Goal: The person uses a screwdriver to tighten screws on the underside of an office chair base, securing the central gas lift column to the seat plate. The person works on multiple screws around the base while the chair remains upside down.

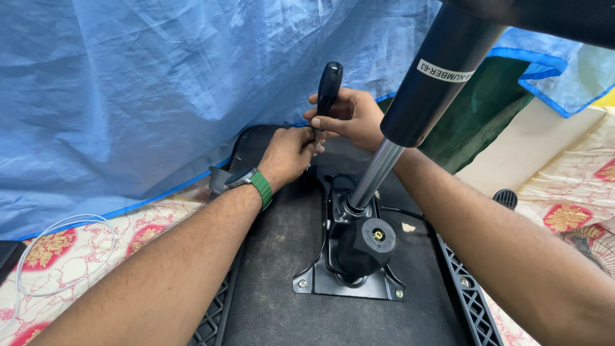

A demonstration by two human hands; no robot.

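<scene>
**Both hands meet at a black-handled tool over an upturned chair seat**

An upturned black office chair seat with a fabric-covered underside and ribbed plastic edges (pixel 275 256) lies across a floral-patterned cream and red cloth (pixel 83 250). Bolted to the middle of the underside is a black metal mounting plate with a tilt mechanism (pixel 346 269), and on its front sits a black hexagonal plastic knob with a brass-coloured centre (pixel 373 238). A chrome gas-lift rod inside a wide black cylinder (pixel 410 115) rises from the plate and slants up to the right, passing in front of the right forearm.

The left hand (pixel 288 154), with a dark watch on a green strap at the wrist, is clenched at the far edge of the seat, its fingers closed around the lower shaft of a screwdriver-like tool with a glossy black handle (pixel 329 86). The right hand (pixel 349 118) is just beside it and touching it, fingers curled around the tool right under the handle, thumb pressed to the front. The tool stands nearly upright above the seat's far edge, just behind the mounting plate; its tip is hidden by the hands.

A crinkled blue plastic sheet (pixel 160 83) hangs behind the seat. A thin white cable (pixel 61 224) loops on the cloth at the left.
</scene>
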